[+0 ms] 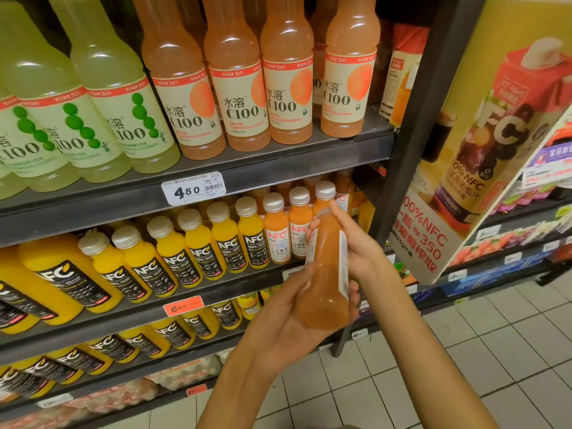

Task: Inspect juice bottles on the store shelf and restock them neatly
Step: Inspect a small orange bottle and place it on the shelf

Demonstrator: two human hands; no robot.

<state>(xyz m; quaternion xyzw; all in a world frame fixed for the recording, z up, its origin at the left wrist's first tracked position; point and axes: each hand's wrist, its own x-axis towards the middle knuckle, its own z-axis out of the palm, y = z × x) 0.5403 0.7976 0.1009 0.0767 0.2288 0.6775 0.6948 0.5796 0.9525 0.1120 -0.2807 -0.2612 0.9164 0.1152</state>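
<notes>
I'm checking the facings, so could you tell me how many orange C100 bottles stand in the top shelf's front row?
4 orange C100 bottles, side by side: leftmost, second, third, rightmost. More stand behind them, partly hidden.

orange juice bottle (328,267) center frame | left hand (288,320) cups base | right hand (349,243) grips neck | shelf (278,156) behind

Orange bottles (288,97), upper shelf at 12 o'clock, are showing "水溶 C100". Green-label bottles (123,119) at 10 o'clock are reading "C100". White price tag (193,187): "4.50". Yellow bottles (198,252) at 9 o'clock are carrying "NFC 100%". Orange tag (183,305): "6.00". Poster (483,168) at 3 o'clock is reading "100% NFC", "350".
</notes>
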